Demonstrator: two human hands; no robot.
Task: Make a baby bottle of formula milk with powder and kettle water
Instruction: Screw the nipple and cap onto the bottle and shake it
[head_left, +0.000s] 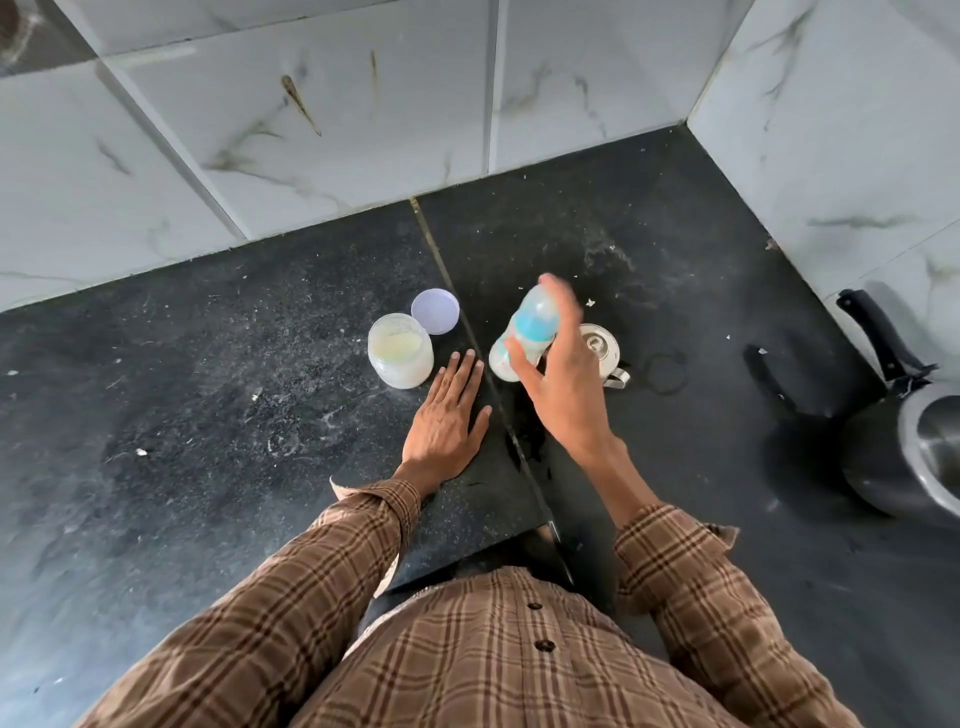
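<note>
Bottle (527, 332) is off the tabletop (208, 415), tilted and blurred, with the right hand (558, 374) wrapped round it; pale milk shows near its base, and it looks capped. Judging by that, powder and water are already in, and mixing is the step in hand. Just behind the hand stands the small steel kettle (602, 351). To the left, the powder jar (400, 356) sits open, its lid (435, 310) touching it behind. The left hand (449, 421) lies flat on the tabletop, fingers straight, holding nothing. Closing the jar probably remains.
</note>
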